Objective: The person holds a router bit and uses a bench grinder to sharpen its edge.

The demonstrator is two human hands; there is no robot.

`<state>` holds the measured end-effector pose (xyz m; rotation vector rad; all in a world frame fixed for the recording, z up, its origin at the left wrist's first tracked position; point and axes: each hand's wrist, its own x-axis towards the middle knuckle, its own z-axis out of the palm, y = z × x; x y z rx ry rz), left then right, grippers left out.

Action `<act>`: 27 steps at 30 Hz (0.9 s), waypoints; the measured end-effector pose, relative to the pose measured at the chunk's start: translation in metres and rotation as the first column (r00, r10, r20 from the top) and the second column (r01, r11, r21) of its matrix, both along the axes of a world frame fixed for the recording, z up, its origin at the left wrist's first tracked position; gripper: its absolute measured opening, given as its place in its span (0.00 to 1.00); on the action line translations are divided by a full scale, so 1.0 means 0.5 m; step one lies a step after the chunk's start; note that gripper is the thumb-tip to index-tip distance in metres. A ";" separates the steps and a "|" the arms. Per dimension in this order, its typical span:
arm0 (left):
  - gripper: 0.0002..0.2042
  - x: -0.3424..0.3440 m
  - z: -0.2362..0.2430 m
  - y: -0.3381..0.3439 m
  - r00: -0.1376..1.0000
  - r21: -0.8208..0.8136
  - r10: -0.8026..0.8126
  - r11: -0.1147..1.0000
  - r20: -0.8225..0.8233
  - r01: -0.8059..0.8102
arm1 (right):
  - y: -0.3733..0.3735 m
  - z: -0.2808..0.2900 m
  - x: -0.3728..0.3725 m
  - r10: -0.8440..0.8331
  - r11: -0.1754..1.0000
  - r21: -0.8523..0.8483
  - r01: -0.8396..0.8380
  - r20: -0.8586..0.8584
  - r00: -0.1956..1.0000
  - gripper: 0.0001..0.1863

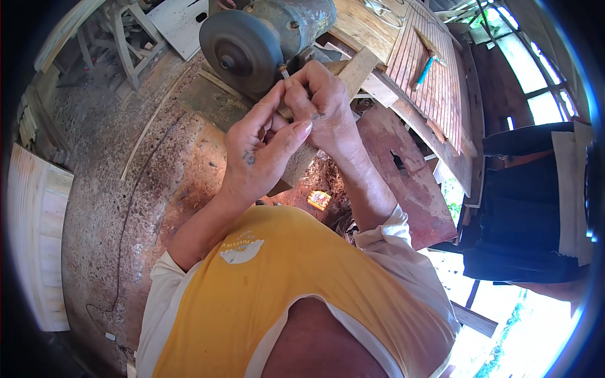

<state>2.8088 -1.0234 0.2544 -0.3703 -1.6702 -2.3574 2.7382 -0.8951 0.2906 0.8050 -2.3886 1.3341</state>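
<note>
My left hand (261, 151) and my right hand (321, 104) are pressed together in front of a bench grinder (277, 28). Both pinch a small thin metal piece (284, 72), whose tip pokes up beside the grey grinding wheel (239, 50). Whether the tip touches the wheel I cannot tell. My fingers hide most of the piece. A wooden block (356, 69) lies under my hands, running from the grinder toward me.
A slatted wooden panel (435, 82) with a blue-handled tool (423, 72) lies at the right. A rusty red metal sheet (409, 183) sits below it. A white wooden panel (41, 239) leans at the left. A cable (129, 208) trails over the dirt floor. Dark cloth (523, 208) hangs at the far right.
</note>
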 end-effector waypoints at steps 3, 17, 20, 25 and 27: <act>0.32 0.000 0.005 -0.001 1.000 0.002 0.003 1.000 0.000 -0.003 | -0.004 0.002 0.001 -0.007 0.999 -0.037 0.009 0.029 1.000 0.08; 0.33 -0.003 0.000 -0.002 1.000 0.024 -0.011 1.000 -0.016 0.011 | -0.005 0.010 0.003 -0.017 0.999 -0.031 0.020 0.099 0.995 0.08; 0.33 -0.003 0.001 -0.004 1.000 0.008 -0.010 1.000 -0.013 0.010 | -0.004 0.008 0.001 -0.011 0.999 -0.043 0.016 0.108 0.994 0.08; 0.33 -0.002 0.004 -0.006 1.000 0.009 -0.022 1.000 0.003 0.022 | -0.006 0.012 0.005 -0.021 0.999 -0.030 0.026 0.138 0.990 0.09; 0.33 -0.002 0.001 -0.006 1.000 0.009 -0.020 1.000 -0.001 0.020 | -0.006 0.008 0.003 -0.006 0.997 -0.069 0.017 0.157 0.988 0.10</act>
